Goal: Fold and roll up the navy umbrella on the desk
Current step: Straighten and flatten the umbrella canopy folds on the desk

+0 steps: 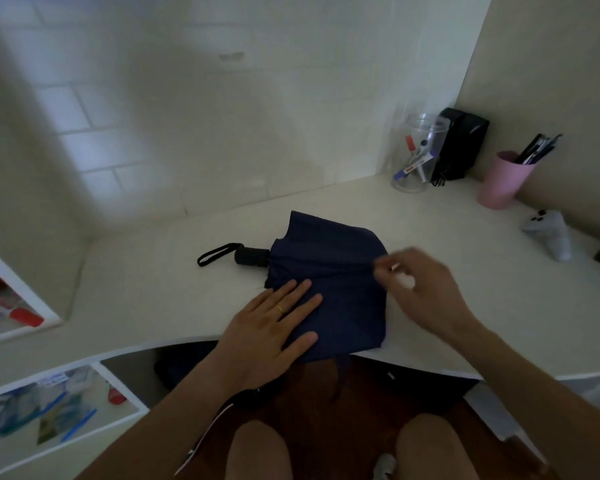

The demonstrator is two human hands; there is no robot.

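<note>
I'm looking down at the desk point(430, 216), and the navy umbrella point(329, 271) is lying collapsed near its front edge, the canopy spread loose and one corner of cloth drooping over that edge toward my lap. The black handle point(252, 257) is pointing toward the left end of the desk, its wrist strap point(215, 254) trailing flat beyond it.

My left hand point(267, 334) is resting open, palm down, fingers splayed on the near-left part of the cloth, pinning it. My right hand point(420, 289) is hovering at the right side of the canopy, thumb and forefinger pinched together; it's blurred, so I cannot tell whether they are actually holding an edge of the cloth or only closing beside it.

I'm judging the thing as light and awkward rather than heavy: thin, slick fabric that will be sliding and puffing back open, with stiff ribs underneath that will be resisting any fold across them. So I'm thinking the sensible holds are the panel edges between the ribs for pleating, and the handle for turning the whole bundle while rolling. The folding looks barely under way; no pleats are lying neat yet.

At the far right corner a clear jar point(418, 154) and a pink cup point(503, 180) are standing well apart from the work.
</note>
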